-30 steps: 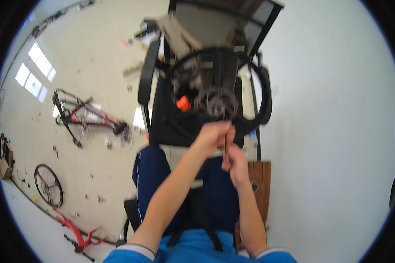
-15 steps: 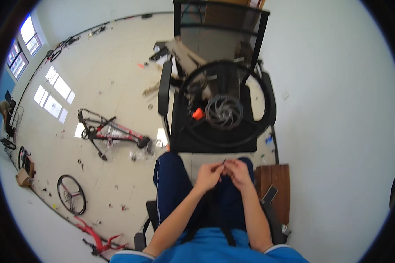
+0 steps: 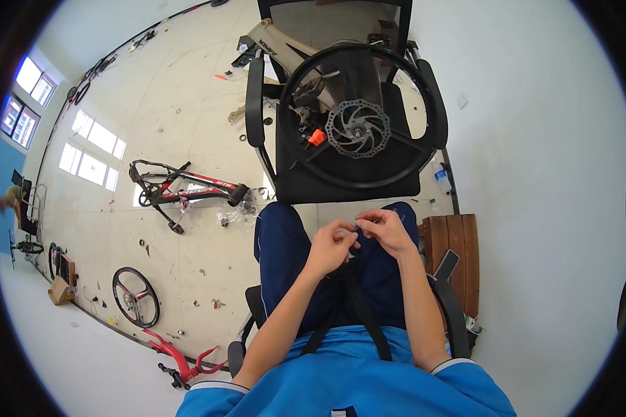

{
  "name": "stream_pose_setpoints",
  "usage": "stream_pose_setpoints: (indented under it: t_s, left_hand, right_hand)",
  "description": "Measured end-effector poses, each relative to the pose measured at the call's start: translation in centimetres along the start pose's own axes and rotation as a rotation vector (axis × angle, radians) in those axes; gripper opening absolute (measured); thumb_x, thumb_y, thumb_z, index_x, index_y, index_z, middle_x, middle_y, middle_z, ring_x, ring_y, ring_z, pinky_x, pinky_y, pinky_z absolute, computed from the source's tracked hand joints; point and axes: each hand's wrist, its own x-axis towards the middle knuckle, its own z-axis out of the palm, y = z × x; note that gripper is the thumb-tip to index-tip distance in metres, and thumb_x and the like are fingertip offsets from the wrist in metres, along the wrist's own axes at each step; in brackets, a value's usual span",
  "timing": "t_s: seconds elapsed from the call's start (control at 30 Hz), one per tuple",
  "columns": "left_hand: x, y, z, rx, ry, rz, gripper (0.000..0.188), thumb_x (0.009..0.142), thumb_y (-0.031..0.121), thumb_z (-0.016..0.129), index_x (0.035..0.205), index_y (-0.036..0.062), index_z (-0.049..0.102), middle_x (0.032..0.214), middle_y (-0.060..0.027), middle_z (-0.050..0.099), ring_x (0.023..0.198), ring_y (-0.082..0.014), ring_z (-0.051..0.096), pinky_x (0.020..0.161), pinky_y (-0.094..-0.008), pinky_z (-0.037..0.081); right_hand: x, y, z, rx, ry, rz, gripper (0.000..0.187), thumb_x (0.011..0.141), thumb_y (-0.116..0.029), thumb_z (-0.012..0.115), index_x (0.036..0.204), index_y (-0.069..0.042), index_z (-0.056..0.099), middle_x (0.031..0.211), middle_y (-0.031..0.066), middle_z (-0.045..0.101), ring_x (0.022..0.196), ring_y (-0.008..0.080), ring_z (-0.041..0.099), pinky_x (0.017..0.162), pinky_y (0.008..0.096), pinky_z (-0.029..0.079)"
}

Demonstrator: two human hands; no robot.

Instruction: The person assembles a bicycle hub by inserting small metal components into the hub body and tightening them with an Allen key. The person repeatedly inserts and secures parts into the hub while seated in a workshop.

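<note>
Over my lap, my left hand [image 3: 331, 247] and my right hand [image 3: 387, 231] are close together with fingertips pinched. Between them is a small dark piece [image 3: 356, 228], too small to make out. In front of me, a black spoked bicycle wheel [image 3: 313, 176] lies on the seat of a black armchair [image 3: 256, 97]. A silver disc brake rotor [image 3: 339, 128] with cut-outs sits at the wheel's hub. Beside the rotor, an orange piece [image 3: 317, 137] shows through the wheel. A beige bicycle frame [image 3: 275, 43] leans behind it. Neither hand touches the wheel.
On the floor to the left lie a black and red bicycle frame [image 3: 209, 187], a wheel [image 3: 153, 290] and a red fork [image 3: 175, 353]. To my right, a phone [image 3: 447, 264] rests on a brown wooden stool [image 3: 466, 243]. Beyond it stands a plastic bottle [image 3: 442, 179] by the wall.
The view has shifted, so the chair and wheel sit higher in it. My hands, pressed together before, are now slightly apart at the fingertips, with the right a little farther forward.
</note>
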Motion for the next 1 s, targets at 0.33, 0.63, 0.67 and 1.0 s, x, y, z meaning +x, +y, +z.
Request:
stream_pose_setpoints:
  t_s: [0.33,0.63,0.67,1.0]
  left_hand:
    - [-0.3,-0.6,-0.7,0.099,-0.055,0.043,0.011,0.091,0.008,0.061,0.098,-0.0009,0.058,0.076,-0.0101,0.071,0.046,-0.0088,0.052,0.044,-0.0232,0.041]
    - [1.0,-1.6,-1.7,0.155,0.105,0.193,0.009,0.090,0.005,0.062,0.094,-0.0027,0.062,0.076,-0.0098,0.070,0.051,-0.0093,0.058,0.046,-0.0236,0.043]
    - [1.3,-2.0,-1.7,0.167,0.149,0.251,0.009,0.091,0.005,0.062,0.094,-0.0031,0.062,0.076,-0.0095,0.070,0.050,-0.0075,0.055,0.045,-0.0226,0.041]
    - [3.2,-1.0,-2.2,0.080,0.402,0.116,0.013,0.089,0.007,0.065,0.084,-0.0050,0.064,0.073,-0.0101,0.070,0.061,-0.0108,0.064,0.055,-0.0240,0.048]
  right_hand:
    - [0.6,-1.4,-1.1,-0.165,-0.183,0.159,0.017,0.083,-0.011,0.074,0.092,0.004,0.072,0.071,0.0036,0.064,0.061,0.0089,0.054,0.055,0.0224,0.042]
    - [2.4,0.1,1.5,-0.006,-0.039,0.212,0.016,0.088,-0.013,0.070,0.087,0.003,0.070,0.066,0.0003,0.057,0.053,0.0058,0.047,0.049,0.0208,0.036]
    - [2.7,0.8,2.0,0.134,0.001,0.220,0.017,0.088,-0.014,0.070,0.087,0.003,0.070,0.065,-0.0007,0.055,0.052,0.0052,0.045,0.048,0.0210,0.035]
    - [5.5,1.9,6.2,0.553,0.110,0.167,0.030,0.095,-0.024,0.061,0.106,0.004,0.063,0.063,-0.0053,0.042,0.053,0.0042,0.035,0.052,0.0210,0.028]
